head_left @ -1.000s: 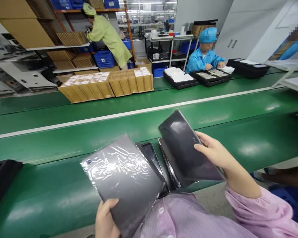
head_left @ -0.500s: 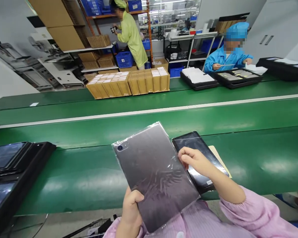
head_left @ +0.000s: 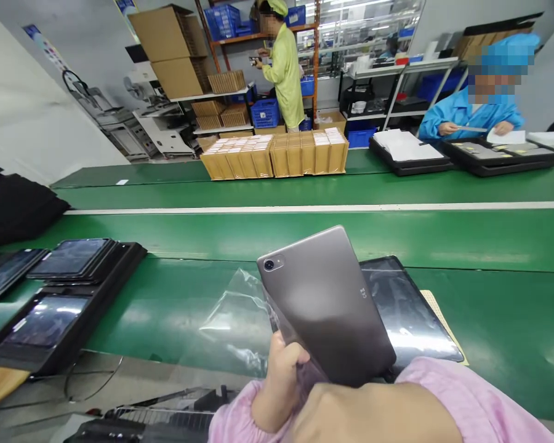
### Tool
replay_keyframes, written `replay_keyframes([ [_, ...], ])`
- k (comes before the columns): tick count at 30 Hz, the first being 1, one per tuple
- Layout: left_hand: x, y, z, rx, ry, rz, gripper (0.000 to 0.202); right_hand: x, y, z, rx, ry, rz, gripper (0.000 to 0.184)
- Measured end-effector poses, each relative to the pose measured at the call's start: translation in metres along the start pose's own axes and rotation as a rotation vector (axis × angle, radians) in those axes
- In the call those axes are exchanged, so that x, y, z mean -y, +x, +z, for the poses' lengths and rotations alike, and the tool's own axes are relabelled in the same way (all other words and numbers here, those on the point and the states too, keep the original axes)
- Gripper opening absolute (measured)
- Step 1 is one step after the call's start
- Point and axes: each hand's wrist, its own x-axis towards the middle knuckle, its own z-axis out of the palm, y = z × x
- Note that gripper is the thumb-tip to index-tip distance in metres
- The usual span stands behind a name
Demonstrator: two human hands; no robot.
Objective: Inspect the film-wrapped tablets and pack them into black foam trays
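Observation:
A grey tablet (head_left: 327, 301) is tilted up before me, its back with the camera facing me. My left hand (head_left: 281, 375) grips its lower left edge, thumb on the back. Clear plastic film (head_left: 240, 314) hangs loose to the left of the tablet and runs down past my left thumb. My right hand (head_left: 346, 412) is low in front of the tablet's bottom edge, back of the hand up; its fingers are hidden. Behind the held tablet, a second tablet (head_left: 406, 307) lies screen up on the green bench, partly over a pale yellow sheet (head_left: 443, 323).
A black tray (head_left: 106, 283) with several tablets stands at the left, a dark cloth (head_left: 16, 206) behind it. Across the green bench (head_left: 175, 307) stand cardboard boxes (head_left: 277, 157) and black trays (head_left: 410, 163). A co-worker in blue (head_left: 471, 114) sits opposite; one in yellow (head_left: 284, 74) stands behind.
The film has come off much of the tablet's back and now hangs to its left. My right hand has moved from the tablet's right edge down and left. The view has swung left.

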Motion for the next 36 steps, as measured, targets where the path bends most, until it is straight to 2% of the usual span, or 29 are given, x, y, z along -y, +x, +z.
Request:
replay_keyframes([
  [1,-0.002,0.0,-0.001,0.033,0.0,0.021,0.02,0.0,-0.003,-0.011,-0.057,0.019,0.034,0.035],
  [2,-0.005,0.0,-0.002,0.046,-0.004,0.048,0.018,-0.001,-0.008,-0.024,-0.167,0.008,0.119,0.035],
  [4,-0.01,0.0,-0.001,0.015,0.001,0.094,0.016,-0.007,-0.02,-0.045,-0.517,-0.095,0.338,0.03],
  [6,-0.012,-0.001,0.004,-0.015,0.025,0.139,0.019,-0.015,-0.032,-0.054,-0.844,-0.224,0.514,0.019],
  [7,-0.011,-0.002,0.007,0.002,0.047,0.161,0.023,-0.019,-0.037,-0.052,-0.9,-0.253,0.566,0.023],
  [8,-0.009,-0.003,0.011,0.058,0.078,0.191,0.027,-0.022,-0.04,-0.048,-0.846,-0.247,0.593,0.038],
  [10,-0.002,-0.005,0.016,0.256,0.143,0.271,0.038,-0.026,-0.042,-0.036,-0.593,-0.172,0.641,0.072],
  [11,0.002,-0.005,0.018,0.366,0.161,0.31,0.044,-0.028,-0.042,-0.031,-0.497,-0.127,0.666,0.082],
  [12,0.005,-0.005,0.018,0.461,0.165,0.337,0.052,-0.03,-0.041,-0.029,-0.456,-0.083,0.685,0.085],
  [13,0.007,-0.004,0.016,0.528,0.158,0.356,0.059,-0.032,-0.04,-0.029,-0.469,-0.038,0.699,0.08],
  [15,0.007,0.002,0.009,0.567,0.167,0.398,0.065,-0.039,-0.039,-0.033,-0.587,0.083,0.715,0.062],
  [16,0.005,0.007,0.003,0.531,0.194,0.44,0.063,-0.045,-0.038,-0.035,-0.643,0.171,0.721,0.054],
  [17,0.003,0.013,-0.004,0.446,0.233,0.494,0.058,-0.053,-0.038,-0.036,-0.686,0.275,0.726,0.05],
  [18,0.0,0.02,-0.011,0.31,0.275,0.552,0.053,-0.062,-0.038,-0.034,-0.714,0.385,0.727,0.048],
  [20,-0.001,0.038,-0.027,-0.048,0.351,0.607,0.048,-0.085,-0.038,-0.025,-0.709,0.551,0.731,0.049],
  [21,0.0,0.047,-0.035,-0.206,0.384,0.579,0.049,-0.098,-0.037,-0.018,-0.685,0.546,0.755,0.049],
  [22,0.003,0.055,-0.042,-0.292,0.416,0.517,0.05,-0.11,-0.037,-0.011,-0.658,0.479,0.796,0.049],
  [23,0.007,0.062,-0.047,-0.305,0.436,0.446,0.05,-0.122,-0.037,-0.003,-0.635,0.373,0.848,0.05],
  [26,0.024,0.075,-0.056,-0.155,0.405,0.306,0.047,-0.149,-0.036,0.013,-0.626,0.089,0.976,0.056],
  [29,0.032,0.071,-0.056,-0.14,0.313,0.298,0.043,-0.159,-0.035,0.018,-0.651,0.055,0.997,0.062],
  [31,0.031,0.062,-0.052,-0.148,0.278,0.323,0.045,-0.157,-0.037,0.014,-0.658,0.08,0.958,0.061],
  [33,0.029,0.051,-0.045,-0.126,0.256,0.352,0.05,-0.149,-0.043,0.004,-0.692,0.102,0.838,0.058],
  [36,0.032,0.038,-0.02,-0.058,0.273,0.361,0.054,-0.127,-0.067,-0.024,-0.792,0.026,0.685,0.054],
])
